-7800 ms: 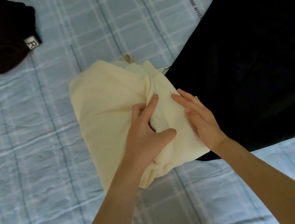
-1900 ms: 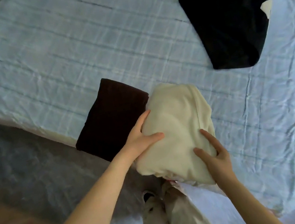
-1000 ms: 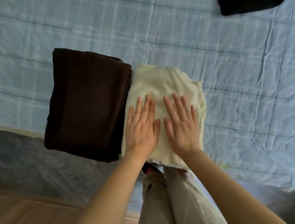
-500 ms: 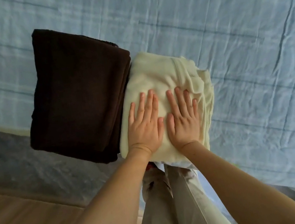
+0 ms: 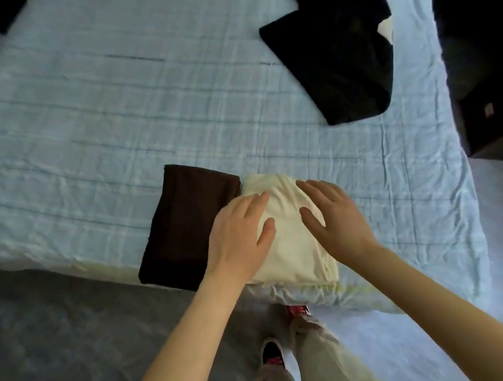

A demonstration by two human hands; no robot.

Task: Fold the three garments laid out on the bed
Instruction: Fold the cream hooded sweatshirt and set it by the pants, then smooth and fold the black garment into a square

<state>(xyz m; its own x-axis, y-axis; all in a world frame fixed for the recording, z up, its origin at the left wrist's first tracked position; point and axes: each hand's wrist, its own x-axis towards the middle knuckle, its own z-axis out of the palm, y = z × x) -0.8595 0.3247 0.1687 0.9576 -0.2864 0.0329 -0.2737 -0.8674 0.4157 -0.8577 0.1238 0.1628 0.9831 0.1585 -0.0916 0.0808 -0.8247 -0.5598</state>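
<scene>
Fingers [image 5: 254, 201] of both hands lie loosely spread and flat, gripping nothing. Going left to right: a folded brown garment [image 5: 188, 221] sits at the near edge of the bed [image 5: 79, 119], touching the folded cream garment [image 5: 290, 244] beside it. On that cream bundle the left hand [image 5: 239, 243] covers its left side and the right hand [image 5: 336, 219] its right side — palms down, thumbs turned inward. Farther right and well apart lies a black garment [image 5: 347, 52] — unfolded, bunched at its far end.
</scene>
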